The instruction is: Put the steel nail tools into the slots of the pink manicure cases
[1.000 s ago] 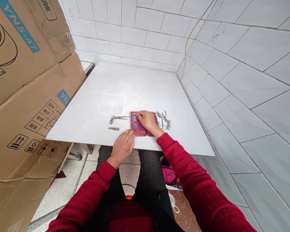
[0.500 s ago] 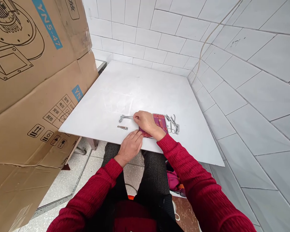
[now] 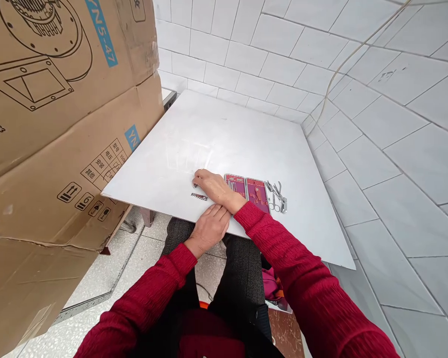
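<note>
My right hand (image 3: 212, 187) is over the table, left of an open red manicure case (image 3: 257, 193), fingers curled down and closed. A small shiny metal end (image 3: 195, 185) shows at its fingertips; the hand hides the rest. Just below these fingers lies a short flat metal piece (image 3: 199, 197), too small to name. My left hand (image 3: 211, 226) lies at the table's front edge, beside the case and against my right wrist. Its fingers are stretched out flat, with nothing in them. Slim metal tools (image 3: 233, 186) show in the case's left half, partly covered by my right forearm.
Right of the case lie small scissors (image 3: 275, 203) and other metal tools, including pliers-like nippers (image 3: 278, 190). A big cardboard box (image 3: 70, 164) stands against the white table's (image 3: 246, 134) left side. Tiled walls (image 3: 425, 164) close off the back and right.
My right hand has moved left over the thin metal tools, covering them and uncovering the case's left half. My left hand has come off the case's lower edge. The view has shifted slightly.
</note>
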Tool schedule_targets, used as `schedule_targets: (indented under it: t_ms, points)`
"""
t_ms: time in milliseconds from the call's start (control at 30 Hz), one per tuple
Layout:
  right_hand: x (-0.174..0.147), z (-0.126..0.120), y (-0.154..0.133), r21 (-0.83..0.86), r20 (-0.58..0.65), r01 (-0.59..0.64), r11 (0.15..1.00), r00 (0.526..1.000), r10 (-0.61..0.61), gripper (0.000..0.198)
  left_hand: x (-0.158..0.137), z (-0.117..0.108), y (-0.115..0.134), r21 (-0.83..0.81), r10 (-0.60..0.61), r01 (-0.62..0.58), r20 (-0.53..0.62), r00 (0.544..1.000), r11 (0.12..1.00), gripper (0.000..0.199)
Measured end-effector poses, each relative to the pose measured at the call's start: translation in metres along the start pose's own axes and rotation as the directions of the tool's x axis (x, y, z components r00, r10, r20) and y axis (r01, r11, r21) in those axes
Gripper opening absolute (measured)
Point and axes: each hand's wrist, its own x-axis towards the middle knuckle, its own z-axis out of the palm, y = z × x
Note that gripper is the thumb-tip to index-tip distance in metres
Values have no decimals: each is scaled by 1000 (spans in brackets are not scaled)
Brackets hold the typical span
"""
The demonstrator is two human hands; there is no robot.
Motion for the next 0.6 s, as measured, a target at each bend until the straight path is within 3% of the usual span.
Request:
schedule_targets:
  t_ms: [133, 267, 367, 433, 600]
  points:
    - [-10, 7, 6, 12, -2, 97, 995, 995, -97, 26, -1, 0, 1, -30, -12, 13, 35, 999, 999, 29]
    - [-22, 15, 17, 201, -114, 103, 974, 990, -81, 32, -3, 2, 0, -33, -26, 27, 40, 999, 999, 35]
    - [-26, 15, 26, 295, -190, 0, 956, 980, 58, 32, -4, 2, 0, -9, -19, 19, 29, 999, 1000, 35]
    - [-26, 13, 31, 265, -193, -106, 959, 968, 160, 27, -4, 2, 0, -2, -8, 8, 24, 1000, 1000, 33]
    - [-23, 6, 33, 86, -57, -297, 951, 952, 302, 22, -3, 2, 1, -25, -19, 20, 36, 999, 999, 34]
